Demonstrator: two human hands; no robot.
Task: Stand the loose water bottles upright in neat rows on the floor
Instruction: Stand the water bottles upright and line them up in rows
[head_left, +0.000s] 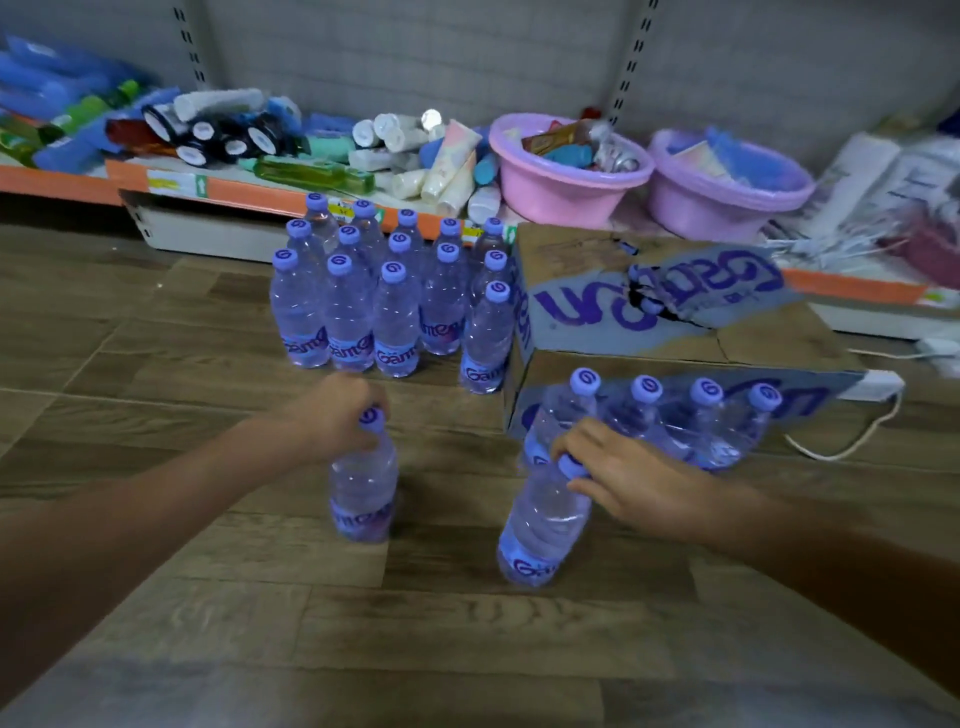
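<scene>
Wood-look floor (208, 322) fills the frame, with a cluttered low shelf (322, 187) running across the top. Biggest item down here is the cardboard box (649, 332) at centre right, with a short line of bottles (675, 415) standing against its near side. Left of the box stands the finished block of bottles (384, 291) — several tidy rows, purple caps up, though the front row shows a gap near its right end.

Now the two loose ones. Lower centre, the left bottle (363, 483) is upright, and the left hand (337, 415) has its fingers curled over the cap. Just right of it, the right bottle (545, 525) leans slightly, with the right hand (618, 467) pinching its cap between thumb and fingertips.

Looks like a carry step: both bottles gripped by the top, well short of the block. Next move, I'd say, calls for bringing them up to the front row, setting each down flat and square with its neighbours — gently, because a nudge could topple the row.
</scene>
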